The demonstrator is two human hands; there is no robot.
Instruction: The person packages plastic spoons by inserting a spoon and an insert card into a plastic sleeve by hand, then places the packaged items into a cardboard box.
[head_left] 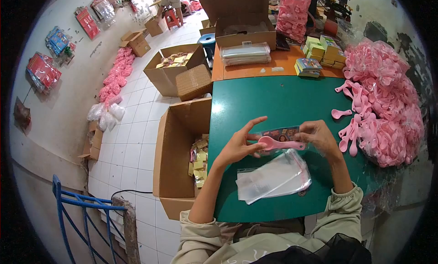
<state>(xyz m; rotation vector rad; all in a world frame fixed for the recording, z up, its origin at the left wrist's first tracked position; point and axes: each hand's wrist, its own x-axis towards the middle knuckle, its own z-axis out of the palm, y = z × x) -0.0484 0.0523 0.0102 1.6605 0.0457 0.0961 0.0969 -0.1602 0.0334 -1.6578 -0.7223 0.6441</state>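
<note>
Pink spoon (285,145): between hands, toward worktop's (251,97) front edge
Left hand (239,144): pinching spoon's bowl
Right hand (318,135): gripping partly hidden card (284,134)

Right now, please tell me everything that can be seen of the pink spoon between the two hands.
The pink spoon looks like smooth plastic, with a rounded bowl toward the left hand and a slim handle running toward the right hand. It is held roughly level, in front of a dark printed card and above the clear bags. The left thumb is at the bowl; whether the right hand touches the handle is unclear.
</note>
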